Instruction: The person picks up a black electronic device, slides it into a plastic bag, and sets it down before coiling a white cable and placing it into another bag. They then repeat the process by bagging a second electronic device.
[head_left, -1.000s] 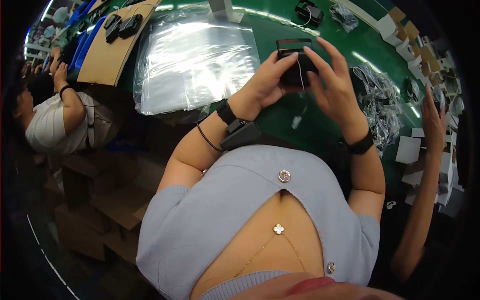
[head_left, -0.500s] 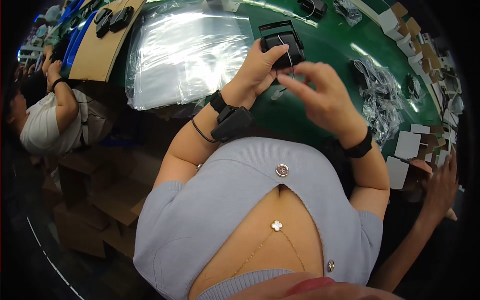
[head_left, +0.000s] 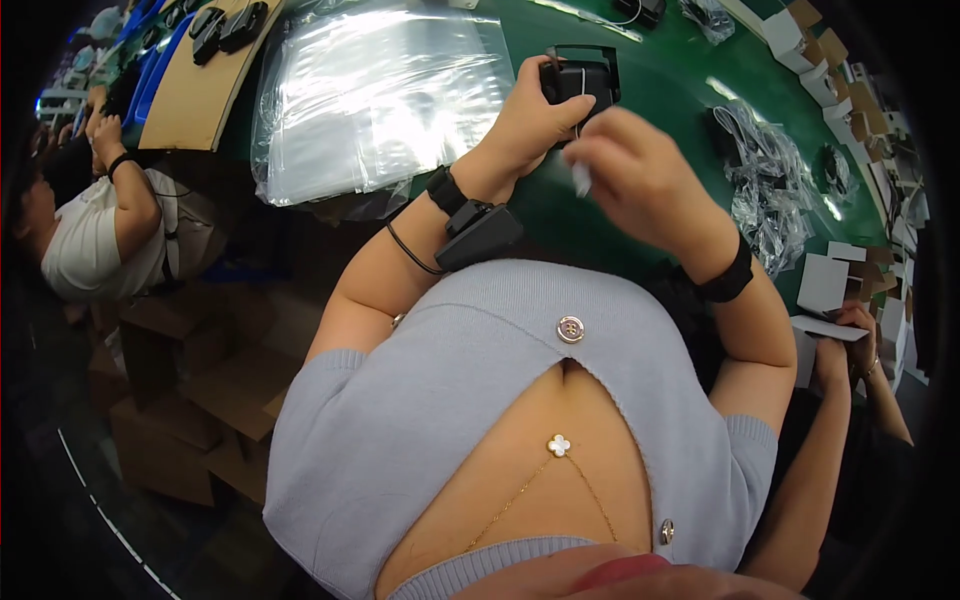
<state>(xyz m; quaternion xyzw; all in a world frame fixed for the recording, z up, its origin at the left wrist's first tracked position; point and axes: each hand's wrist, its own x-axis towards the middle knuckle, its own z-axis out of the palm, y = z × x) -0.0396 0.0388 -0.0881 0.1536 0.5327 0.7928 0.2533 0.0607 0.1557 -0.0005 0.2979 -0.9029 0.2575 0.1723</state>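
Green bench (head_left: 670,90) fills the upper part of the view, with brown cartons (head_left: 230,385) below it at the left. Your left hand (head_left: 535,115) grips the black unit (head_left: 597,85) above the bench, thumb laid over its front. Its bracket (head_left: 612,62) points away from you. One white cable (head_left: 583,78) runs down the front of the unit. Your right hand (head_left: 640,170) is beside the unit, fingers bent, next to the white connector (head_left: 581,180); motion blur hides the fingertips, so you cannot tell whether they pinch it.

Clear bags (head_left: 385,110) lie stacked to the left of the unit. Beyond them, a tan board (head_left: 185,115) carries further black units (head_left: 241,28). Bagged cables (head_left: 765,190) lie to the right of your right hand. White boxes (head_left: 822,283) stand at the right edge, where a co-worker's hands (head_left: 857,320) touch a white flap (head_left: 828,327). Another person (head_left: 105,235) in a white top sits at the left.
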